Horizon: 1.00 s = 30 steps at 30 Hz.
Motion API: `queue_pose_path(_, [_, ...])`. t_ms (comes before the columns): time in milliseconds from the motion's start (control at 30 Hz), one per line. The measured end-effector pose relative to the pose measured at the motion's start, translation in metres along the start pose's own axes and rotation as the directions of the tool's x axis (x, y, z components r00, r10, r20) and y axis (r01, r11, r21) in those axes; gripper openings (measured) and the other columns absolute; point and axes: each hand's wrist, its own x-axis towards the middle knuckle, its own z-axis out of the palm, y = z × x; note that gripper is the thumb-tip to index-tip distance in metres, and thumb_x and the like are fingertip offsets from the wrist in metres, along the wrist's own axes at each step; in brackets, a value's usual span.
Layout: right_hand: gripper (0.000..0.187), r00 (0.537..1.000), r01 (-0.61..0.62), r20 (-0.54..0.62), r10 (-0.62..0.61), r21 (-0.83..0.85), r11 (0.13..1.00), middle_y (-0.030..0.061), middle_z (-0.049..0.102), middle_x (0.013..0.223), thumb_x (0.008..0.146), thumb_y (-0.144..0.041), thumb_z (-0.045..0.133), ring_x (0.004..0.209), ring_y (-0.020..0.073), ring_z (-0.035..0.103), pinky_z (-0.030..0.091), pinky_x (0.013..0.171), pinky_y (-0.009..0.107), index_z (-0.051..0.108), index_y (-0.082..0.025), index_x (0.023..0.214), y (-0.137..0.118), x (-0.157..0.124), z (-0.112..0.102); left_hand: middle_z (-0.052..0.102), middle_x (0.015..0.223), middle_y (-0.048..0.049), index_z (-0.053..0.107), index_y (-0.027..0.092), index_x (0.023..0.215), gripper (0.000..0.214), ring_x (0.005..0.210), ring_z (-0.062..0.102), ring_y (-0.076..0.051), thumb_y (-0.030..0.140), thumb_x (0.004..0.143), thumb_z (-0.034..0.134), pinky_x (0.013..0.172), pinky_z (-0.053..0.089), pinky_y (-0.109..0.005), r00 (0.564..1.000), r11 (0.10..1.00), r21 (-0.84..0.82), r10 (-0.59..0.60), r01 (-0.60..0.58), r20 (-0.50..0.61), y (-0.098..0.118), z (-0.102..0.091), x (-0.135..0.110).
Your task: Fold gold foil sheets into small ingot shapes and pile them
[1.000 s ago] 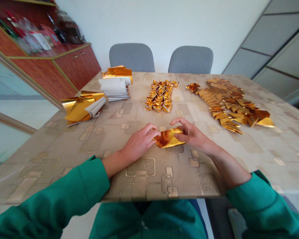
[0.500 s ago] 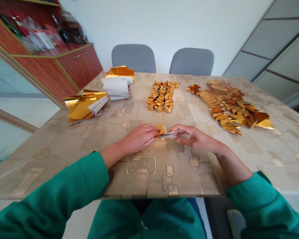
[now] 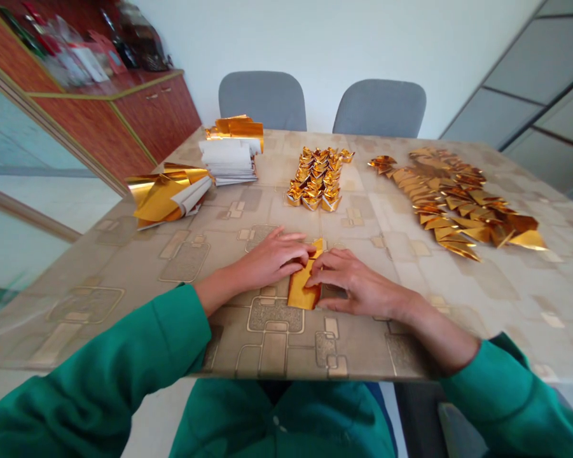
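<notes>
A folded piece of gold foil paper [image 3: 303, 289] lies flat on the patterned table cover [image 3: 505, 299], between my hands. My left hand [image 3: 271, 257] rests on its upper left part, with the fingers pressing down. My right hand [image 3: 357, 286] presses on its right side, and those fingertips cover part of the foil. Beyond my hands stand a cluster of folded gold ingot shapes [image 3: 313, 184] and a long spread of gold triangular folds [image 3: 453, 203]. A white-backed paper stack [image 3: 229, 162] and loose gold sheets [image 3: 166, 197] lie at the far left.
Two grey chairs [image 3: 262, 102] stand behind the table's far edge. A red-brown wooden cabinet [image 3: 143, 121] with bottles and bags on top is at the back left. My green sleeves reach in from the near edge.
The foil has gone from a small piece pinched between my fingertips to a longer folded shape lying flat. My hands have moved down onto it and press it against the table.
</notes>
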Motion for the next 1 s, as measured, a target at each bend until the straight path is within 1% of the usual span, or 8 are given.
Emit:
queue_pose_path(133, [0.026,0.991,0.02,-0.135,-0.012,0.056,0.998,0.0077,0.066,0.12,0.099,-0.029,0.049,0.111,0.0206,0.057,0.042,0.098,0.041,0.061,-0.022,0.121,0.006,0.004,-0.002,0.065,0.13,-0.0055,0.063,0.023,0.103,0.014,0.135,0.046,-0.024,0.021,0.095,0.051,0.114,0.019,-0.061,1.0,0.999,0.031,-0.024,0.024,0.009,-0.001,0.004,0.0])
queue_pose_path(233, [0.032,0.971,-0.102,-0.222,0.084,-0.07,0.992,0.0113,0.063,0.123,0.101,-0.025,0.04,0.11,0.0227,0.055,0.04,0.097,0.042,0.056,-0.016,0.127,0.013,0.007,0.002,0.067,0.126,-0.0051,0.063,0.022,0.1,0.012,0.135,0.046,-0.024,0.02,0.093,0.053,0.115,0.019,-0.06,0.999,0.997,0.071,-0.033,0.033,0.004,-0.001,0.006,0.0])
queue_pose_path(367, [0.036,0.96,-0.242,-0.204,0.192,-0.258,0.935,0.0118,0.063,0.121,0.099,-0.025,0.042,0.108,0.0258,0.05,0.036,0.097,0.044,0.054,-0.015,0.131,0.02,0.01,0.012,0.066,0.128,-0.0043,0.063,0.023,0.11,0.02,0.135,0.046,-0.024,0.019,0.094,0.052,0.116,0.017,-0.06,1.0,0.987,0.158,0.002,0.002,-0.023,0.002,0.008,-0.003])
queue_pose_path(500, [0.034,0.949,-0.297,-0.22,0.227,-0.367,0.882,0.0111,0.063,0.118,0.099,-0.027,0.043,0.106,0.0264,0.049,0.03,0.099,0.046,0.057,-0.017,0.128,0.019,0.011,0.017,0.066,0.129,-0.0051,0.063,0.022,0.118,0.027,0.13,0.051,-0.025,0.018,0.097,0.046,0.115,0.019,-0.059,0.997,0.962,0.275,0.023,-0.001,-0.076,0.008,0.01,-0.013])
queue_pose_path(700, [0.032,0.929,-0.354,-0.273,0.249,-0.463,0.813,0.0112,0.064,0.114,0.096,-0.035,0.051,0.106,0.0281,0.05,0.026,0.103,0.048,0.061,-0.018,0.122,0.014,0.013,0.017,0.063,0.133,-0.0062,0.061,0.022,0.124,0.032,0.126,0.052,-0.025,0.015,0.097,0.045,0.114,0.022,-0.06,0.997,0.941,0.337,0.009,0.017,-0.075,0.018,0.008,-0.027])
queue_pose_path(800, [0.03,0.915,-0.389,-0.306,0.263,-0.497,0.776,0.012,0.065,0.107,0.092,-0.039,0.057,0.103,0.0292,0.051,0.027,0.102,0.049,0.064,-0.019,0.113,0.012,0.013,0.017,0.068,0.124,-0.0069,0.066,0.02,0.114,0.026,0.12,0.055,-0.023,0.016,0.097,0.046,0.112,0.031,-0.052,0.989,0.938,0.34,0.106,-0.067,-0.099,0.026,0.007,-0.03])
queue_pose_path(900, [0.029,0.897,-0.429,-0.337,0.288,-0.5,0.752,0.0131,0.064,0.104,0.091,-0.041,0.059,0.1,0.0302,0.051,0.031,0.098,0.05,0.066,-0.018,0.107,0.01,0.013,0.017,0.071,0.107,-0.0071,0.069,0.018,0.103,0.019,0.103,0.061,-0.021,0.022,0.096,0.051,0.1,0.045,-0.04,0.974,0.935,0.299,0.219,-0.192,-0.058,0.034,0.007,-0.032])
queue_pose_path(1000, [0.03,0.886,-0.44,-0.364,0.286,-0.469,0.766,0.016,0.062,0.115,0.09,-0.038,0.06,0.106,0.0323,0.05,0.035,0.096,0.049,0.065,-0.016,0.109,0.009,0.014,0.018,0.07,0.099,-0.008,0.067,0.017,0.102,0.019,0.094,0.062,-0.021,0.029,0.095,0.054,0.088,0.05,-0.036,0.978,0.939,0.292,0.203,-0.183,-0.039,0.038,0.008,-0.032])
